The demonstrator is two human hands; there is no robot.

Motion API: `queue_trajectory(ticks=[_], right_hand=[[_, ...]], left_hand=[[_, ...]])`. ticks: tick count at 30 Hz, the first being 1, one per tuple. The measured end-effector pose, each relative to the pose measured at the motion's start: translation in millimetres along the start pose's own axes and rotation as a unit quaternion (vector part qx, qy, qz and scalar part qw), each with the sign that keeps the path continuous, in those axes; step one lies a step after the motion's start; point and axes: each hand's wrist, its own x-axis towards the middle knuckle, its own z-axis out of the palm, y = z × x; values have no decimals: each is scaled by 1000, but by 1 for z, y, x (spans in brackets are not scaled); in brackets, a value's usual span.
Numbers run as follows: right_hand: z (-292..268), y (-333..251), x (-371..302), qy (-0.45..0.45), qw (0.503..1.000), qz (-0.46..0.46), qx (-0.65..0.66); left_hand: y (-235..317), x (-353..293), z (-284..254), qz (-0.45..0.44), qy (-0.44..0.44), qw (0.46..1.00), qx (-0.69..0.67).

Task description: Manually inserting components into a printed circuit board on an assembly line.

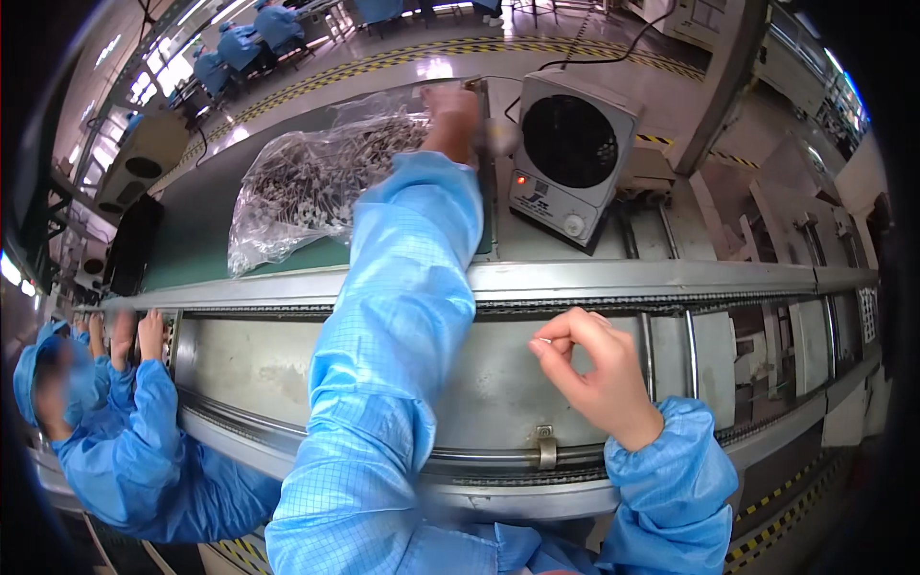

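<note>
My left arm stretches far forward over the conveyor rail, and my left hand point(454, 113) is at the back right end of a clear plastic bag point(273, 213). Blur hides its fingers, so whether they grip anything does not show. Inside the bag lies a heap of thin grey wires with small pale connectors point(326, 172). Above the conveyor's near lane, my right hand point(596, 376) is raised with thumb and forefinger brought together in a pinch. A tiny pale speck shows at those fingertips, too small to name.
A boxy white fan unit point(565, 153) with a black round grille and a red light stands right of my left hand. The bag rests on a green mat point(192, 251). Metal rails point(537, 280) with chain run across. At left, a co-worker in blue point(144, 460) works beside the line.
</note>
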Motion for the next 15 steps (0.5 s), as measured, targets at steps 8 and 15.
queue_trajectory(ticks=[8, 15], right_hand=[[-5, 3, 2, 3, 998, 8, -62], [-2, 0, -4, 43, 996, 50, -56]], left_hand=[[10, 2, 6, -26, 84, 996, -15], [-58, -11, -64, 29, 435, 794, -423]])
